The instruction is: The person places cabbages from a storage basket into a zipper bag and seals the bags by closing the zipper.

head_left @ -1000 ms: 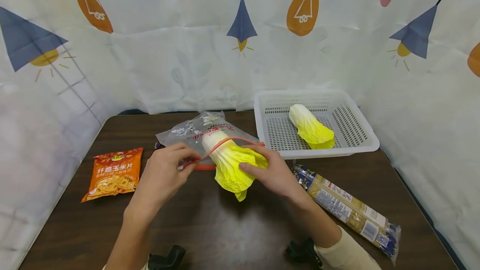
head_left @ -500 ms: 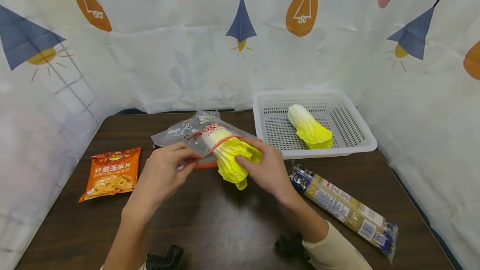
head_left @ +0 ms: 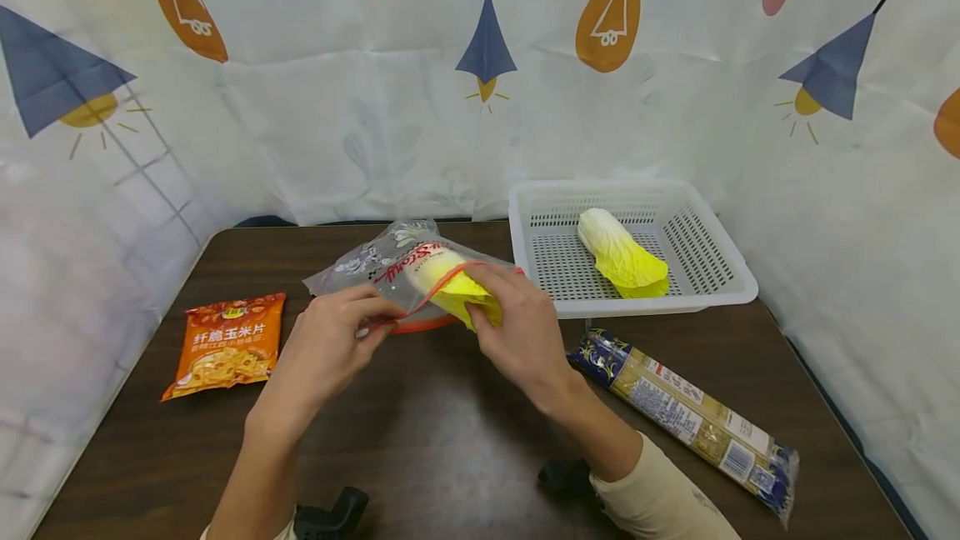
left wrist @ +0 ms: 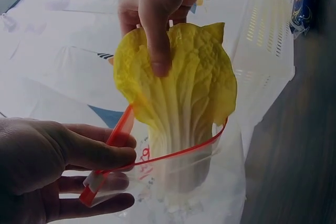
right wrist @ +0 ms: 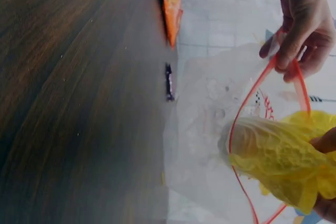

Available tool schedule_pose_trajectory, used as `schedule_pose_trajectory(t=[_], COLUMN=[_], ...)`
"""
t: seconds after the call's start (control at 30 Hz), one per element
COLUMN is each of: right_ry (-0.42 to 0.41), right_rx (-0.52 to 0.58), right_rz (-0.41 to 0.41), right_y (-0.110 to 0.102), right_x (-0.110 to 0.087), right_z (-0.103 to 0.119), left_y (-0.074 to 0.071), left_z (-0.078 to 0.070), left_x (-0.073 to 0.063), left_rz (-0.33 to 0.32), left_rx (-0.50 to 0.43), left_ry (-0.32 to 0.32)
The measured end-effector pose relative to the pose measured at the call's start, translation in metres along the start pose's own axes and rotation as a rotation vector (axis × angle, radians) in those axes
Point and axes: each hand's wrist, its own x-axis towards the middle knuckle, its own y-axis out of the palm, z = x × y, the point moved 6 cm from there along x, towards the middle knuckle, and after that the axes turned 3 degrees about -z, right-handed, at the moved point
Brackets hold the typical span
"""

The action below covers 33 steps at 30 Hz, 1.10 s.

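A clear zip bag (head_left: 352, 269) with a red zip edge lies at the back middle of the table, its mouth facing me. My left hand (head_left: 333, 340) pinches the left end of the red edge between thumb and fingers. A yellow-and-white napa cabbage piece (head_left: 461, 304) is partly inside the bag, pale stem end first. The right hand (head_left: 525, 344) grips its leafy end at the mouth, thumb on top. In the left wrist view, the red edge crosses the cabbage (left wrist: 178, 93) near its stem, the frilly leaf outside. The right wrist view also shows the stem within the open mouth.
A white perforated basket (head_left: 637, 308) at the back right holds another napa cabbage piece (head_left: 622, 257). In front of it lies a long noodle packet (head_left: 686, 411). An orange snack bag (head_left: 228, 348) lies at left; a small dark purple wrapper (right wrist: 169, 82) shows near the clear bag.
The right hand has pushed the cabbage farther left and away from me into the bag, so less leaf shows outside. My left hand keeps its pinch on the red edge.
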Motion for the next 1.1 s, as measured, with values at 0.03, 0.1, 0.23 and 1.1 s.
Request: schedule_pose_trajectory(t=[0.03,0.1,0.23,1.1], right_ry=[-0.023,-0.072,-0.174,-0.481], right_rx=[-0.003,-0.01,-0.033,-0.294], right_rz=[-0.006,-0.018,-0.043,-0.018], right_y=[0.0,0.0,0.001,0.021], right_x=[0.0,0.001,0.002,-0.003], right_z=[0.002,0.004,0.006,0.01], left_y=[0.0,0.001,0.003,-0.006], left_z=[0.0,0.001,0.001,0.0], left_x=[0.0,0.0,0.002,0.0], left_rz=[0.001,0.006,0.016,-0.094], left_rx=[-0.005,-0.013,-0.024,-0.066], left_ry=[0.0,0.0,0.013,0.071])
